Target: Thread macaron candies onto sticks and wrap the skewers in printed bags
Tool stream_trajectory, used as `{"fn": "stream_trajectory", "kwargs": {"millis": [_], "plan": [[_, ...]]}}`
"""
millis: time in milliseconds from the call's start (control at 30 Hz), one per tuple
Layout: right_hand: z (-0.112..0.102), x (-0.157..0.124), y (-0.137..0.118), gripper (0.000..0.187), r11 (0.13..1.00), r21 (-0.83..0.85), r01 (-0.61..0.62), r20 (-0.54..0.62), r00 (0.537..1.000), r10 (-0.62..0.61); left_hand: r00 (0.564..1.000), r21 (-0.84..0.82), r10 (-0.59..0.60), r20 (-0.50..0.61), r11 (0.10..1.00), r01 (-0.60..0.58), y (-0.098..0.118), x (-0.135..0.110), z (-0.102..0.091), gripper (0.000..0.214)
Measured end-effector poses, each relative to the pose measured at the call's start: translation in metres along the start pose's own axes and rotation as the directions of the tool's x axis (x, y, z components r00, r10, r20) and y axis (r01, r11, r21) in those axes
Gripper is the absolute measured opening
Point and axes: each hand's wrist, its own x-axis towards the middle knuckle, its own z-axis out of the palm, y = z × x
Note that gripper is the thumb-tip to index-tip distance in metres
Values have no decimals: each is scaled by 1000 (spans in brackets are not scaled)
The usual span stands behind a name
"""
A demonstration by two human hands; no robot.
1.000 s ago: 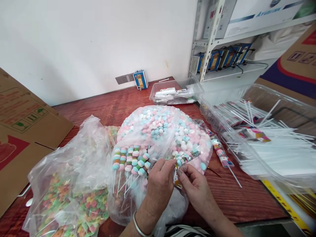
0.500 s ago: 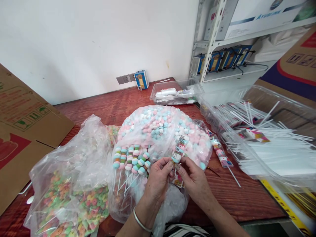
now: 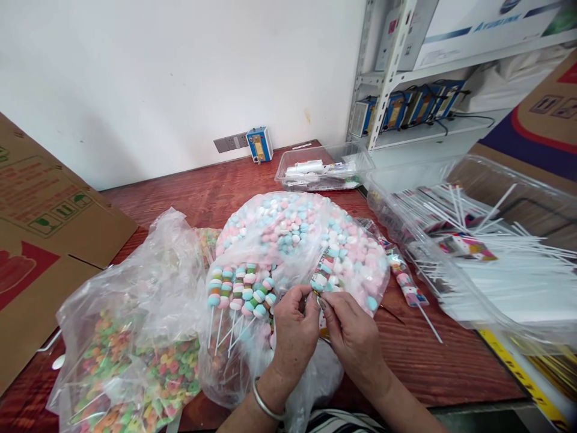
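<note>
A marshmallow skewer [image 3: 321, 276] in a clear printed wrapper stands tilted between my hands, its blue and white pieces showing through. My left hand [image 3: 295, 328] is closed on its lower end, thumb and forefinger pinched. From the other side, the fingertips of my right hand [image 3: 354, 331] pinch the same gathered end, where a small gold-coloured strip peeks out. Beneath lies a large clear bag of pink, blue and white marshmallows [image 3: 288, 219]. Several unwrapped marshmallow skewers [image 3: 237, 291] with green and orange pieces rest on that bag, left of my hands. The skewer's stick is hidden.
At left, a clear bag of coloured gummy rings [image 3: 169, 367] lies beside a cardboard box [image 3: 54, 240]. On the right are a wrapped skewer [image 3: 406, 279] and a big plastic tray [image 3: 406, 240] of white sticks. A smaller plastic tray [image 3: 282, 174] sits near the wall.
The wrapped skewer has turned, so marshmallows face me instead of the label's barcode. Both hands have drawn closer around its lower end.
</note>
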Motion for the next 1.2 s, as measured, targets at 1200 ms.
{"fn": "stream_trajectory", "kwargs": {"millis": [1200], "plan": [[-26, 7, 0, 17, 739, 450, -500, 477, 835, 274, 733, -190, 413, 541, 908, -373, 51, -3, -68, 58]]}}
